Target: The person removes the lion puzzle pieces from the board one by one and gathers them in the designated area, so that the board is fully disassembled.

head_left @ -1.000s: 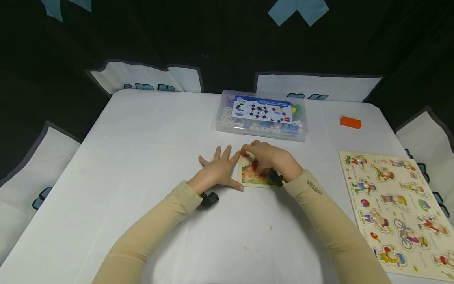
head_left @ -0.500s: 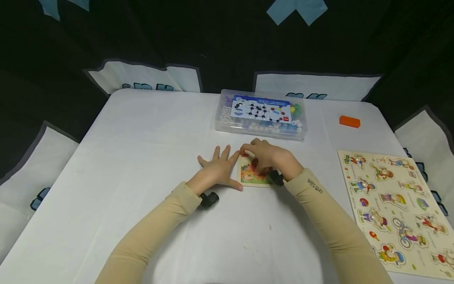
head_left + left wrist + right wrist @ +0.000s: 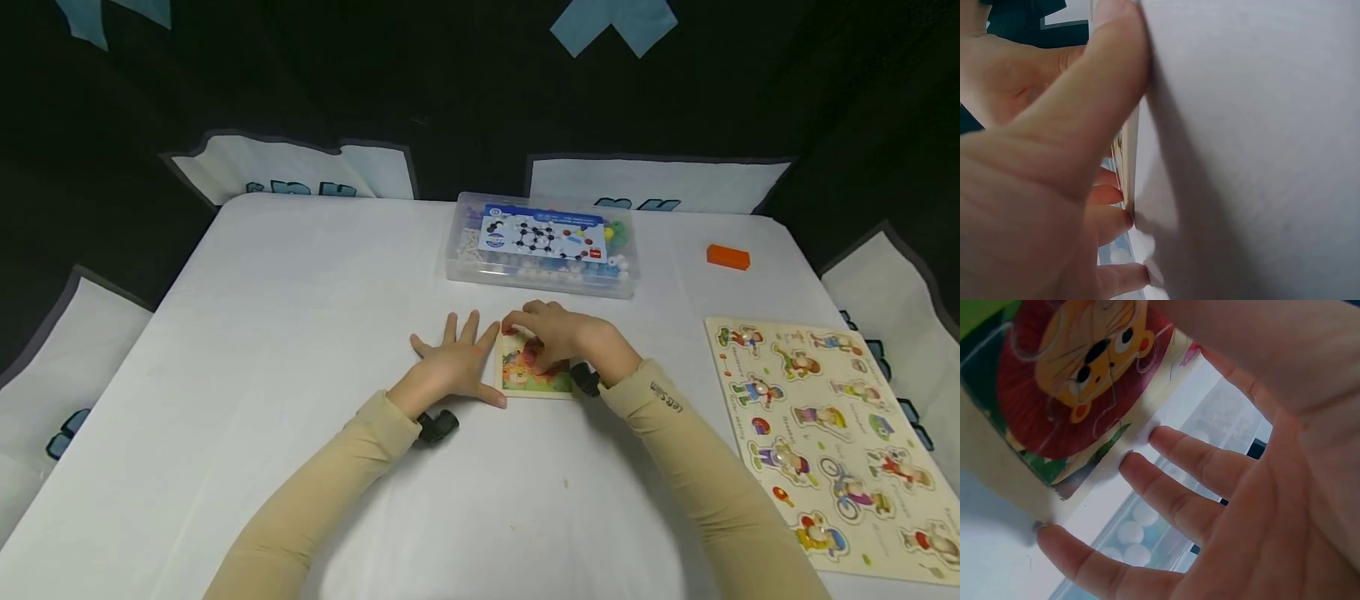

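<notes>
A small wooden jigsaw puzzle (image 3: pixel 536 383) lies flat near the middle of the table, its lion picture (image 3: pixel 1079 381) partly hidden by the right hand in the head view. Spread beside its left edge is the left hand (image 3: pixel 452 367), palm down, with thumb and fingertips at or near that edge. The right hand (image 3: pixel 558 333) arches over the board. Three of its fingers extend to the board's far edge in the right wrist view, and the index fingertip (image 3: pixel 1204 355) touches a pink spot by the edge. Its thumb reaches over the picture; the tip is hidden.
Behind the hands stands a clear plastic case (image 3: pixel 540 271) of molecule-model parts with a printed label. An orange block (image 3: pixel 727 257) lies at the back right. A large wooden peg puzzle board (image 3: pixel 825 442) with figures fills the right side.
Both hands keep nearly the same pose at the jigsaw puzzle. The whole head view has shifted slightly, so everything appears a little further left.
</notes>
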{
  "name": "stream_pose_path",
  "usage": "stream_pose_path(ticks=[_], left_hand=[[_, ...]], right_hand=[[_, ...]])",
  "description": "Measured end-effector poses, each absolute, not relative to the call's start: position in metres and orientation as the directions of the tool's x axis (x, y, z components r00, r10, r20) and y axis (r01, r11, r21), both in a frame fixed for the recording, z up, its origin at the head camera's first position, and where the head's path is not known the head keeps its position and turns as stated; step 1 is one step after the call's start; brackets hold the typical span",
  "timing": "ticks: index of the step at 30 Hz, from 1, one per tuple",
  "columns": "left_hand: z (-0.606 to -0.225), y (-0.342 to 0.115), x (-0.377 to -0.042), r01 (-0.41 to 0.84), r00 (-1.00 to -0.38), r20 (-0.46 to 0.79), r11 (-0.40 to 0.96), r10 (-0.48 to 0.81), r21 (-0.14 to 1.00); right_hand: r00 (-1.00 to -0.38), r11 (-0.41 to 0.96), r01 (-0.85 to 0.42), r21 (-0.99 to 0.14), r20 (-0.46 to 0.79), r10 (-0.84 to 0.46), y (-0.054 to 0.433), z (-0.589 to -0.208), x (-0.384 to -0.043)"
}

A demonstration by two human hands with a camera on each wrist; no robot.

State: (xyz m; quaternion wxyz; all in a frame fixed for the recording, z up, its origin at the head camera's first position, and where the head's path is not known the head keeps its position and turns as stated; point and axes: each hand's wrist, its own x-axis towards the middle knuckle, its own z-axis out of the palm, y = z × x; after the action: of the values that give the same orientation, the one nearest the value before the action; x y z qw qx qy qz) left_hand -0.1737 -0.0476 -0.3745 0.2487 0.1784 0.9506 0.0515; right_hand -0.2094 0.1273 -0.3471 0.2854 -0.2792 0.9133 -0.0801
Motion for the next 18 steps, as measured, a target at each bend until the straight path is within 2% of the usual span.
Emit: stream_pose_path(ticks=[10, 18], left_hand=[[-0.3756, -0.0506, -0.1720, 0.317, -0.820, -0.437, 0.929, 0.369, 0.191], [-0.3784, -0.0493, -0.1736, 0.326, -0.820, -0.430, 0.926, 0.377, 0.192]], right_hand=[[-0.690, 0.827, -0.468, -0.313, -0.456, -0.562, 0.1260, -0.3490, -0.2083], [-0.695, 0.851, -0.462, -0.250, -0.494, -0.522, 0.1175, -0.3463, -0.2137]])
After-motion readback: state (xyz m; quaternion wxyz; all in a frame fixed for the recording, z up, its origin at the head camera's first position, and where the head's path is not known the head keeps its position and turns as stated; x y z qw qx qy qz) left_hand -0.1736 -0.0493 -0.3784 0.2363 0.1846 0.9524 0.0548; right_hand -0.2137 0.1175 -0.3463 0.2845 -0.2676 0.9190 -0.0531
